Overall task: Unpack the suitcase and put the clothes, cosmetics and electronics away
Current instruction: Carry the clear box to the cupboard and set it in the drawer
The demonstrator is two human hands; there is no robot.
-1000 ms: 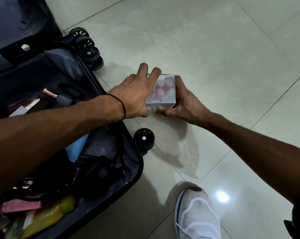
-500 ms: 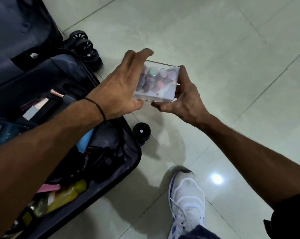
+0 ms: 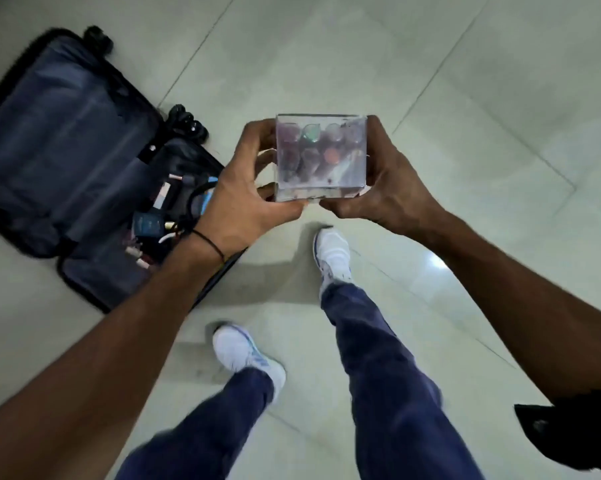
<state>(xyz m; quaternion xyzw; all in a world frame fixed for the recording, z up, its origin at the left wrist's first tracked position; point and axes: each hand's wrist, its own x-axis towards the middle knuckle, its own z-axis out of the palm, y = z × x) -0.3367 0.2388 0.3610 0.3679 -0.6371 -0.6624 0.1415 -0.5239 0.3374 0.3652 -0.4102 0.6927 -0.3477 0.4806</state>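
Head view, left hand (image 3: 243, 199): we see it gripping the left side of the clear box (image 3: 321, 161).
Opposite side: right hand (image 3: 392, 181) grips it likewise.
Position: clear box sits between our palms, above the tiled floor (image 3: 430, 81).
Farther left: suitcase (image 3: 67, 133) lies open.

Clear box (image 3: 321, 161) of pink, green, orange caps; black suitcase (image 3: 67, 161); white shoes (image 3: 333, 251); blue trousers (image 3: 378, 358).

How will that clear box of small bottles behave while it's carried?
Likely stiff: the clear box shows square edges between the left hand and right hand. Probably slippery, its walls look smooth. The small bottles inside may shift if tilted.
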